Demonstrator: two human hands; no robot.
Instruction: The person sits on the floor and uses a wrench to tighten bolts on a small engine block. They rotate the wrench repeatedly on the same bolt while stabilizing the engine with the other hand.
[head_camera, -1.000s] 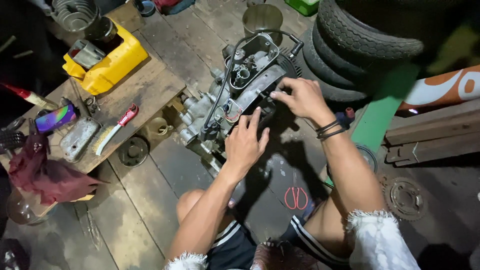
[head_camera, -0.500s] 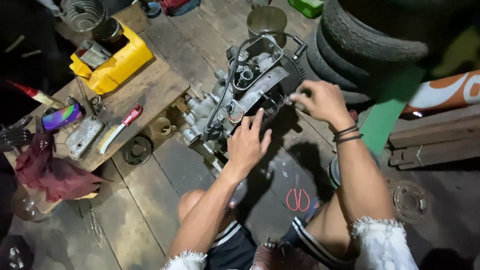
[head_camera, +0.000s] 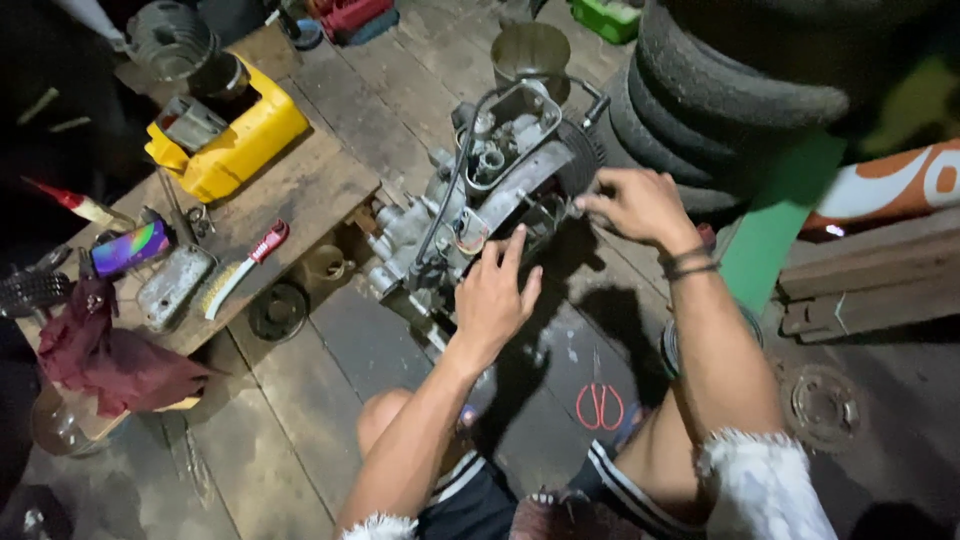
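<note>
Engine (head_camera: 480, 215): grey motorcycle engine block, lying tilted on the plank floor (head_camera: 300, 400) between your knees and the stacked tyres (head_camera: 720, 100).
Left hand (head_camera: 495, 295): fingers spread, palm flat against the near side of the casing – steadying, not gripping.
Right hand (head_camera: 635, 205): fingertips pinched at the far right edge of the engine, beside the finned part; what they pinch is too small to tell.
Hands together or apart: apart, one on each side of the block.
Desk (head_camera: 290, 190): low wooden board to your left, carrying a yellow canister (head_camera: 235, 150), a brush with red handle (head_camera: 240, 270), a grey metal cover (head_camera: 172, 288) and a dark red rag (head_camera: 110, 360).
Floor items: red-handled scissors (head_camera: 600, 405) by your right leg; a round metal disc (head_camera: 277, 312) beside the desk; a metal cup (head_camera: 530, 50) beyond the engine.
Handling advice: keep your left palm pressed firmly so the block does not rock – work the right fingertips with small, square movements, since the spot is in shadow.
Change from the earlier frame: your right hand has moved from the top of the casing out to its right edge; your left hand stays on the near side, fingers now wider spread.
</note>
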